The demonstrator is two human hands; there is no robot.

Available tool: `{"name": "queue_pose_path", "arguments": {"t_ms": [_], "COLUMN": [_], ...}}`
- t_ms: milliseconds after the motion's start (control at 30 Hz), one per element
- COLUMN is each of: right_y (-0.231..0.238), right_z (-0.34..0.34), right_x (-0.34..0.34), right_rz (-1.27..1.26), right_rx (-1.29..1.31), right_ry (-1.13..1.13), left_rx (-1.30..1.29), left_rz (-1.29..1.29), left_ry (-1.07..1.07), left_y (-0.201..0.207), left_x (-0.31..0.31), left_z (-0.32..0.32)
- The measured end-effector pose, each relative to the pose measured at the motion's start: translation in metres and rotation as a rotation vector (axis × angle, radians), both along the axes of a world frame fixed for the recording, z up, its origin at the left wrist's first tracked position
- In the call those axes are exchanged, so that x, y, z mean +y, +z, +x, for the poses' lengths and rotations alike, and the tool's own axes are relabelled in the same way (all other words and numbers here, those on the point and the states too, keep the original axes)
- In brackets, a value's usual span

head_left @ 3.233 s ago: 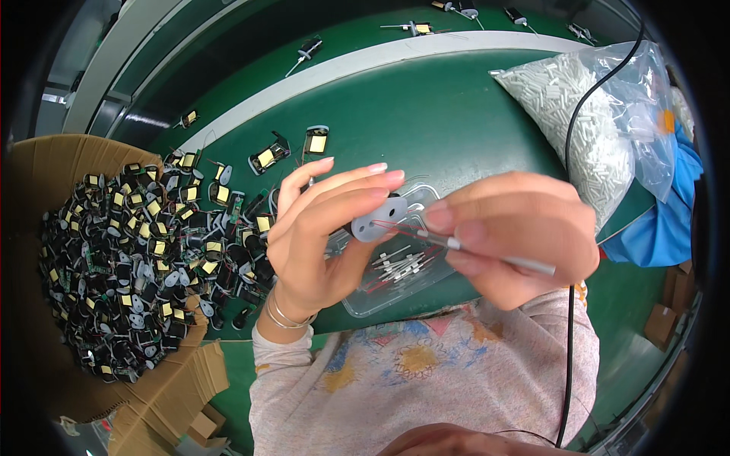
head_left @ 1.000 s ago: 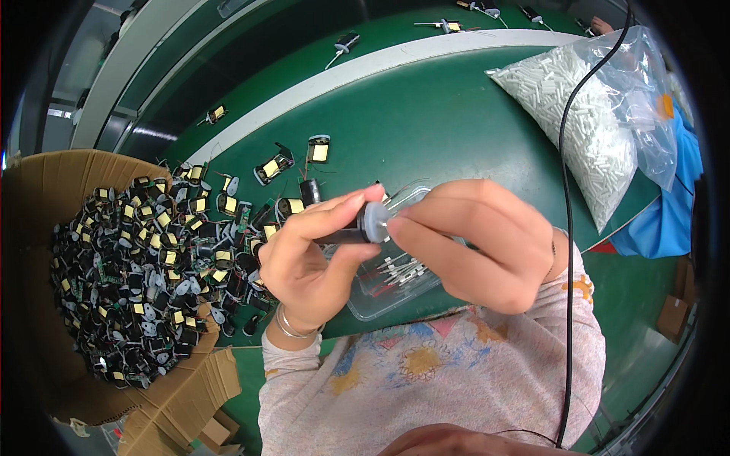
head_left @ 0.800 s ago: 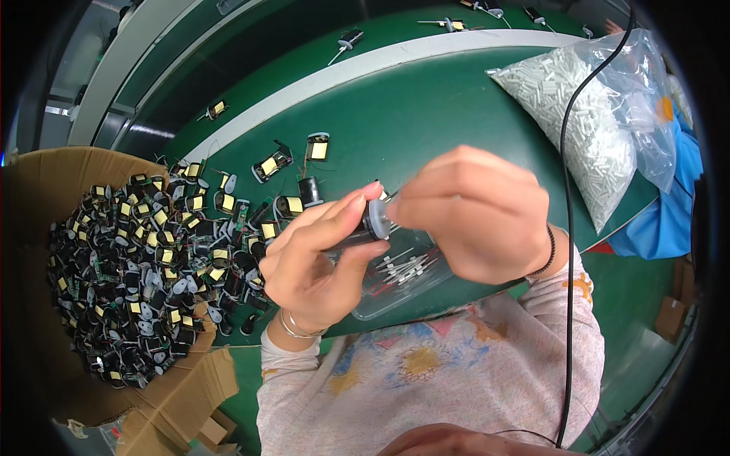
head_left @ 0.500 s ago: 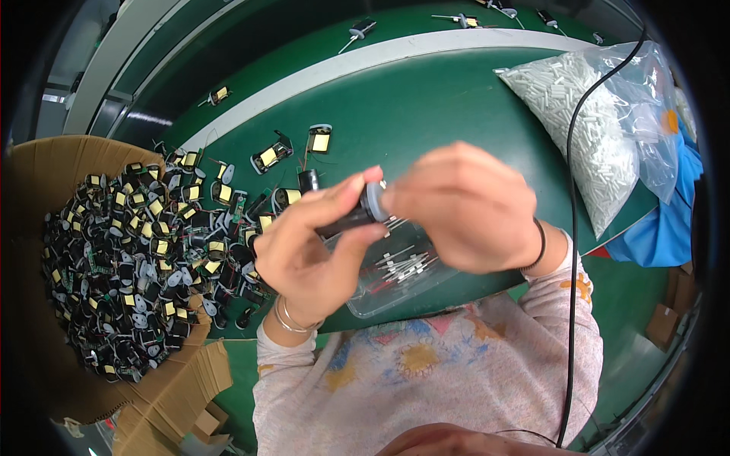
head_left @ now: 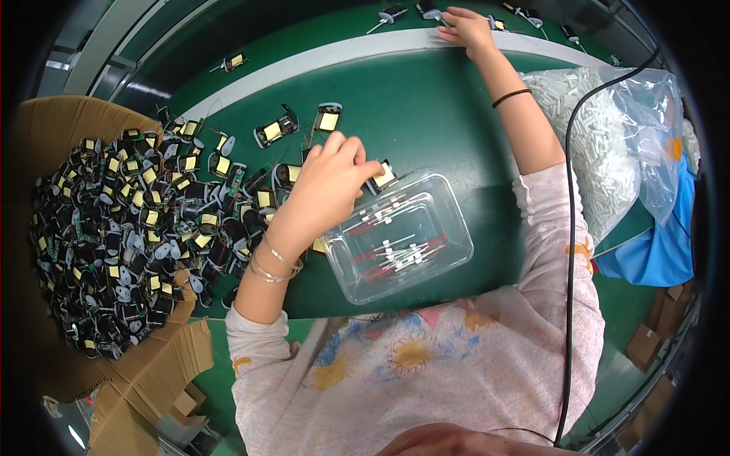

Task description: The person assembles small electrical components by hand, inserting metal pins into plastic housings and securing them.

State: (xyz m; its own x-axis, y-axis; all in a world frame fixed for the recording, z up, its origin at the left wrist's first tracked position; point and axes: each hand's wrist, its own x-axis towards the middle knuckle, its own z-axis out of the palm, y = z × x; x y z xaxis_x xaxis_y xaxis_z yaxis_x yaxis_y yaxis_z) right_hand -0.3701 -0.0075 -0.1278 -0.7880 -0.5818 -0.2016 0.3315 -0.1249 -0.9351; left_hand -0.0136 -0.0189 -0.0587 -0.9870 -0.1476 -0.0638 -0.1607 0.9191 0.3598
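My left hand [head_left: 334, 173] is over the green table with its fingers curled and thumb pressed in, closed on a small black electronic unit with a yellow pad [head_left: 385, 176]. The far end of that unit sticks out past the fingertips. My right hand [head_left: 468, 32] reaches out to the far strip beyond the pale rail, fingers stretched and apart. Just left of its fingertips lies a black unit with a thin white stem [head_left: 431, 11]. Below my left hand stands a clear plastic tray [head_left: 462, 254] with several red-and-white thin leads [head_left: 403, 254] inside.
A cardboard box [head_left: 84, 114] at left overflows with black units [head_left: 137, 228], some spilling onto the table. A clear bag of white tubes [head_left: 601, 152] lies at right beside blue cloth [head_left: 654, 251]. A black cable [head_left: 570, 304] hangs down in front. More units lie along the far strip.
My right hand has left the unit held at the middle and stretched to the far strip, where another unit now lies. My left hand has turned over onto a unit by the tray.
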Motion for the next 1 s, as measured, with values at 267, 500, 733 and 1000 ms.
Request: {"name": "queue_pose_path", "arguments": {"t_ms": [267, 500, 733, 1000], "right_y": [0.076, 0.04, 0.026, 0.034], "right_z": [0.188, 0.247, 0.26, 0.265], "right_x": [0.096, 0.138, 0.142, 0.148], "right_rz": [-0.237, 0.228, 0.352, 0.481], "right_rx": [1.472, 1.687, 1.956, 2.022], "right_ry": [0.551, 0.972, 0.85, 0.922], "left_rx": [0.318, 0.75, 0.817, 0.843], "left_rz": [-0.087, 0.408, 0.843, 0.795], "left_ry": [0.038, 0.223, 0.151, 0.117], "left_y": [0.003, 0.031, 0.045, 0.056], "left_x": [-0.014, -0.006, 0.006, 0.008], "left_z": [-0.006, 0.001, 0.009, 0.018]}}
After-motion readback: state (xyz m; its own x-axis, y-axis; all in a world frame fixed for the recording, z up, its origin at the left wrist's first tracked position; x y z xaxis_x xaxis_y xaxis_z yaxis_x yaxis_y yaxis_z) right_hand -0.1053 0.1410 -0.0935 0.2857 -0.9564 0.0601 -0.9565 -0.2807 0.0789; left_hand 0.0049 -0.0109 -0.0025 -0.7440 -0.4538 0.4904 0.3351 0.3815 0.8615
